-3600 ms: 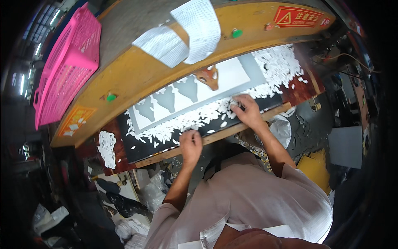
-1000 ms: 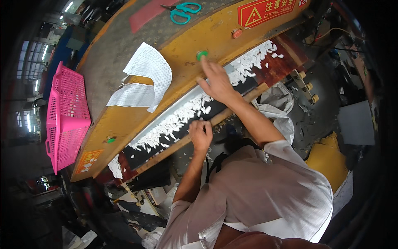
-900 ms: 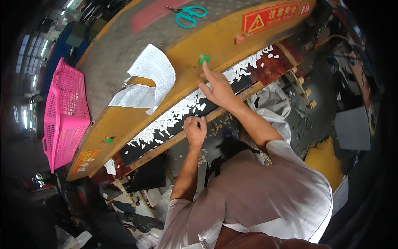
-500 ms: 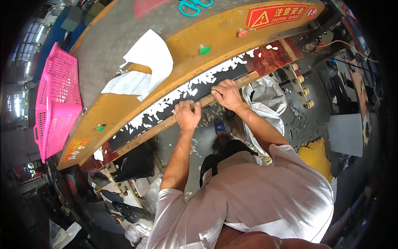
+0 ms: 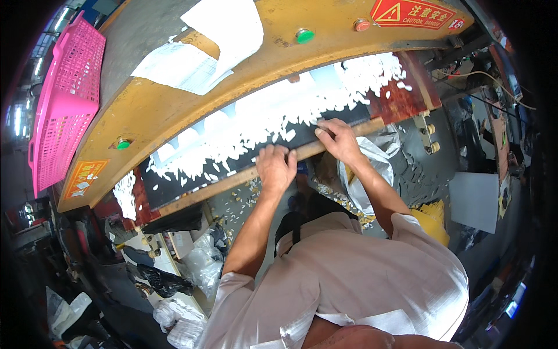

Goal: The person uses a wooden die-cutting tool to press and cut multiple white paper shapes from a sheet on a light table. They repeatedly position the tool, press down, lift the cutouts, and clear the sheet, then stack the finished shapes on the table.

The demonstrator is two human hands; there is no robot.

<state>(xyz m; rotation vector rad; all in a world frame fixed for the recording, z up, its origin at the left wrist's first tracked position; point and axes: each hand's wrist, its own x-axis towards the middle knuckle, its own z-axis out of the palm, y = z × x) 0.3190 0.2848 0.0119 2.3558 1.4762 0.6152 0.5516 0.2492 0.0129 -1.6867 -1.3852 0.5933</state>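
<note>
A flat black board (image 5: 351,115) with a wooden front rail (image 5: 203,192) sticks out from under the yellow machine beam (image 5: 325,55). My left hand (image 5: 276,168) is closed over the middle of the rail, thumb toward the right hand. Farther right, my right hand (image 5: 338,141) grips the same rail, its fingertips over the black surface. Many small white scraps (image 5: 372,75) lie along the board, thickest at the right, around a bright white sheet-like area (image 5: 256,107) whose details are washed out. Reddish-brown panels (image 5: 401,104) form the board's ends.
White papers (image 5: 186,64) lie over the beam beside a pink basket (image 5: 64,110). Green buttons (image 5: 304,36) and a red button (image 5: 361,24) sit on the beam's face. Rollers (image 5: 430,129), a whitish sack (image 5: 378,174) and a yellow bag (image 5: 430,221) are below at right. Scraps litter the floor.
The board has come out toward me with both hands on its rail. A wide white area and more scraps now show on it. My view has shifted, and the scissors have left it.
</note>
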